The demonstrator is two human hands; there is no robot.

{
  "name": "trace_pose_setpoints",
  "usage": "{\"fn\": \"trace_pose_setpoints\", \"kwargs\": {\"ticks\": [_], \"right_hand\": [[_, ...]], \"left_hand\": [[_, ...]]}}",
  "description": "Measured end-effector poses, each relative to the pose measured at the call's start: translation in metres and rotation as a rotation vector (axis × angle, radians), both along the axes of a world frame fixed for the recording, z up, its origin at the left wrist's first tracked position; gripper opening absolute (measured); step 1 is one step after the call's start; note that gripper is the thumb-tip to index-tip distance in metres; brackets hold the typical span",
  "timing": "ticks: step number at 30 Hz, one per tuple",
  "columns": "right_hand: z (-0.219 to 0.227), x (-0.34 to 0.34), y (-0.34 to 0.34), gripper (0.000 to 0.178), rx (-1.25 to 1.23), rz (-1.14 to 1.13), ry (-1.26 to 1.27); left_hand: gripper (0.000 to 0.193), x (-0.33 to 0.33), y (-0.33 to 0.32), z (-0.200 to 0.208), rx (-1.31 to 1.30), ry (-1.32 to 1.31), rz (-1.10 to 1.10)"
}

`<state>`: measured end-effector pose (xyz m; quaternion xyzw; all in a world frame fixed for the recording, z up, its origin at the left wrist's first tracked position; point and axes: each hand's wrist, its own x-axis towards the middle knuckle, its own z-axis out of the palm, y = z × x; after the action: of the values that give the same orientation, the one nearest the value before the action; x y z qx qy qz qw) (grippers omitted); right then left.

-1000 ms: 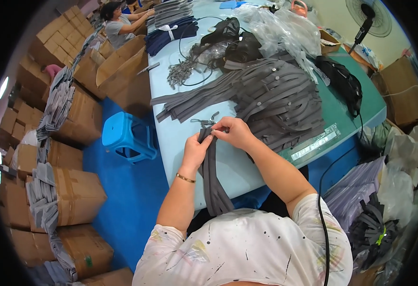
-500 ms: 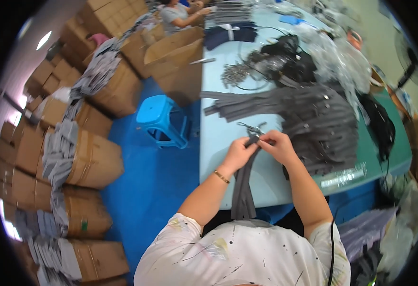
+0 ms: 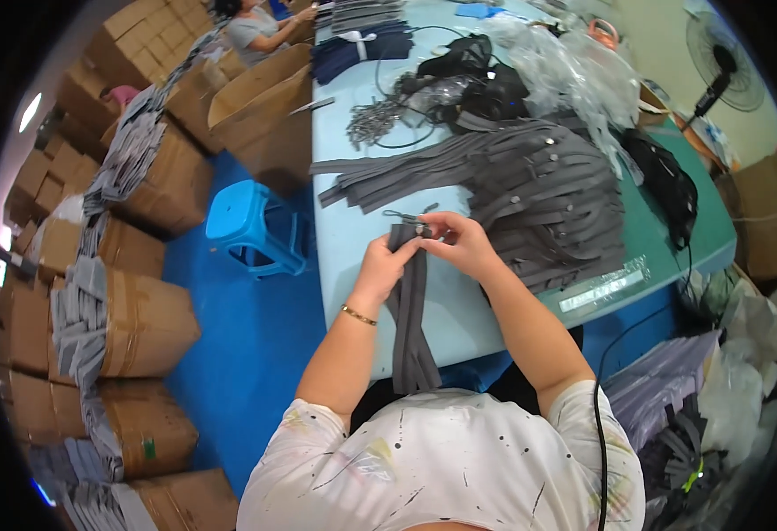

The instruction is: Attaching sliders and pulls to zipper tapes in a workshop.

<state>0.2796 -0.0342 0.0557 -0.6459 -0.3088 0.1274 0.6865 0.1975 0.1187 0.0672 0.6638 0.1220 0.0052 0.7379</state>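
A dark grey zipper strip (image 3: pixel 413 310) hangs from my hands over the table's near edge, its lower end close to my shirt. My left hand (image 3: pixel 383 267) is closed on its upper end, thumb on top. My right hand (image 3: pixel 461 244) pinches a small shiny metal piece (image 3: pixel 421 229) at that end, probably a zipper pull; the fingertips partly hide it. A thin dark loop (image 3: pixel 397 213) lies just beyond the fingers. To the right of my hands spreads a pile of grey zipper strips (image 3: pixel 552 208), some with shiny pieces on them.
Behind the pile lie small metal parts (image 3: pixel 372 122), black bags (image 3: pixel 486 84) and clear plastic (image 3: pixel 574 71). A blue stool (image 3: pixel 238 212) and cartons (image 3: pixel 149 323) of grey strips stand to the left. Another person (image 3: pixel 255 35) works at the far left. A fan (image 3: pixel 723 62) stands right.
The view has shifted, so the surroundings sit farther left. Both hands still hold the zipper strip's upper end; the left hand now shows more of that end, laid flat and facing up.
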Motion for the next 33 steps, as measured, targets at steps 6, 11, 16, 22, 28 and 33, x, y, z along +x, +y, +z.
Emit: {"fn": "trace_pose_setpoints", "kwargs": {"ticks": [6, 11, 16, 22, 28, 33], "right_hand": [[0.002, 0.002, -0.012, 0.025, 0.003, 0.027, -0.03], [0.007, -0.003, -0.011, 0.023, 0.01, -0.051, -0.24], [0.005, -0.004, -0.009, 0.02, -0.035, -0.131, -0.334], [0.0, -0.004, -0.01, 0.015, -0.126, -0.159, -0.299], [0.002, -0.001, -0.007, 0.013, -0.174, -0.17, -0.231], [-0.001, 0.005, -0.004, 0.015, -0.133, -0.096, -0.159]], "left_hand": [[0.012, 0.001, -0.013, 0.003, -0.111, -0.111, 0.082], [0.013, 0.001, -0.012, -0.001, -0.045, -0.178, 0.102], [0.012, 0.001, -0.006, -0.01, 0.103, -0.201, 0.078], [0.014, 0.001, -0.01, -0.009, 0.018, -0.189, 0.047], [0.013, 0.003, -0.012, -0.012, 0.054, -0.163, 0.085], [0.021, 0.004, -0.006, -0.012, 0.294, -0.127, -0.026]]}}
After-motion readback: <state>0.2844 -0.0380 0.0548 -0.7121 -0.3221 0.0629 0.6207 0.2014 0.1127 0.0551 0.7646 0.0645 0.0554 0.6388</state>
